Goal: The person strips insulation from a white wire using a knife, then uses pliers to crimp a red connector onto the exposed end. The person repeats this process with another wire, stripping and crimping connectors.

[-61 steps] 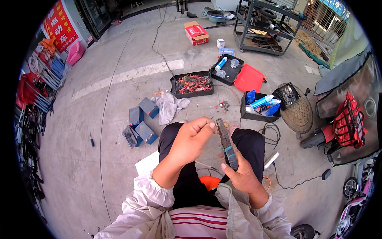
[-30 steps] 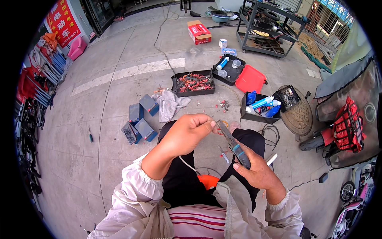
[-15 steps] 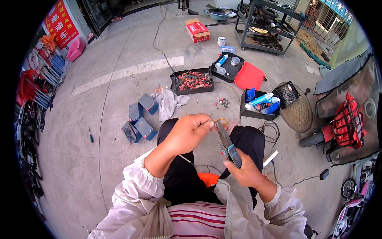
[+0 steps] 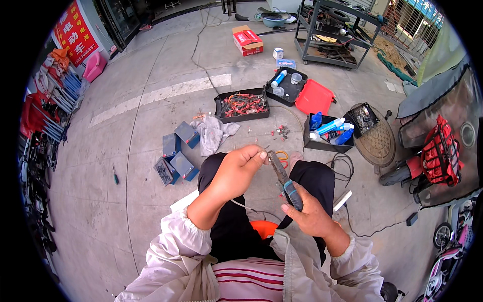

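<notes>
My right hand (image 4: 313,214) is closed around the dark, blue-banded handles of a pair of pliers (image 4: 279,168), whose jaws point up and away from me. Close to the jaw tips, my left hand (image 4: 236,171) is closed in a pinch between thumb and forefinger. A thin dark end, perhaps wire, pokes out above those fingertips; the rest of the piece is hidden. Both hands are above my lap, between my knees. Just past the pliers, scissors with orange-yellow handles (image 4: 285,155) lie on the ground.
Several dark blue block batteries (image 4: 185,166) stand at left by a grey rag (image 4: 214,132). Ahead is a black tray of wires (image 4: 244,115). A black box of tubes (image 4: 317,143) sits at right. A screwdriver (image 4: 115,177) lies far left; a wheeled metal rack (image 4: 329,59) stands behind.
The pliers' jaws have shifted slightly left, near the left fingertips. The left hand has moved a little, and more of the scissors' handles shows.
</notes>
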A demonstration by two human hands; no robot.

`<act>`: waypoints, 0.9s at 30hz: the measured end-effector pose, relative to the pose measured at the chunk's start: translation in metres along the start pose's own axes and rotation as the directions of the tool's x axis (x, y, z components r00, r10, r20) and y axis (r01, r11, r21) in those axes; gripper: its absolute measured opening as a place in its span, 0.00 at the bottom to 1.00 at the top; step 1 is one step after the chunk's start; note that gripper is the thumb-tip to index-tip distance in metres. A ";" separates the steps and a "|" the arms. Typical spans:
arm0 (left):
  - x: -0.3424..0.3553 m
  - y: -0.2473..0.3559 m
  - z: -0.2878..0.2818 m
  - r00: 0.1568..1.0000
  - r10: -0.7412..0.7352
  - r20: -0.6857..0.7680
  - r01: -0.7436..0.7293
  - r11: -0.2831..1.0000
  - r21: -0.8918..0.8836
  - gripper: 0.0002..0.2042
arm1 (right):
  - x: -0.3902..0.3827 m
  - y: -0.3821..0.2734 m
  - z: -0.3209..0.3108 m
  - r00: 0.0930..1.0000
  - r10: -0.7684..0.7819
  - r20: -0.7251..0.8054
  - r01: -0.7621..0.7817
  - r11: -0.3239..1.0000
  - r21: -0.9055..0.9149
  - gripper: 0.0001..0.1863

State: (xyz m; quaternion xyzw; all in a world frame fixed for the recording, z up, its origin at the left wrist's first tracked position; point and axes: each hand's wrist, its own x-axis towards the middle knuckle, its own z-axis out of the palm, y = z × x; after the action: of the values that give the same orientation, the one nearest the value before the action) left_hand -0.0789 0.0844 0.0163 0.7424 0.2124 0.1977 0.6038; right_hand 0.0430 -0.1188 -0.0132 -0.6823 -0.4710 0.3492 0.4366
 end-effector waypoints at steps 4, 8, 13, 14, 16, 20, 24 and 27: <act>-0.004 0.005 0.003 0.999 -0.015 -0.029 0.017 0.996 0.091 0.11 | -0.002 -0.005 -0.002 0.998 -0.023 -0.057 0.016 0.993 -0.120 0.24; -0.005 0.004 0.007 0.999 -0.044 -0.030 0.047 0.992 0.119 0.12 | -0.004 -0.011 -0.006 0.992 0.118 -0.036 -0.122 0.981 -0.150 0.21; -0.001 -0.008 0.011 0.997 -0.057 -0.060 0.063 0.993 0.102 0.13 | 0.007 -0.005 -0.009 0.982 0.187 0.004 -0.184 0.971 -0.149 0.24; 0.002 -0.009 0.011 0.997 -0.057 -0.059 0.062 0.994 0.089 0.13 | 0.009 -0.002 -0.010 0.993 0.118 -0.006 -0.117 0.985 -0.127 0.26; 0.008 -0.012 0.014 0.997 -0.060 -0.048 0.062 0.997 0.048 0.13 | 0.012 0.006 -0.016 1.000 -0.009 -0.030 0.006 0.996 -0.093 0.29; 0.026 -0.019 0.000 0.986 -0.164 0.035 0.167 0.946 -0.277 0.12 | 0.025 0.009 -0.044 0.992 0.127 -0.016 -0.126 0.989 0.083 0.32; 0.067 -0.039 -0.041 0.969 -0.077 -0.236 -0.057 0.856 -0.513 0.09 | 0.045 0.048 -0.083 0.920 0.331 -0.210 -0.231 0.890 0.392 0.17; 0.122 -0.074 -0.070 0.895 -0.106 -0.434 -0.102 0.897 -0.430 0.10 | 0.047 0.153 -0.114 0.762 0.508 -0.402 -0.404 0.858 0.317 0.08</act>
State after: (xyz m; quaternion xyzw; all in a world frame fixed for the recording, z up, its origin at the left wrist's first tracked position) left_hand -0.0219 0.2224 -0.0377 0.5201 0.2956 0.4052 0.6913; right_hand 0.2106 -0.1313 -0.1146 -0.7901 -0.1289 0.3161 0.5091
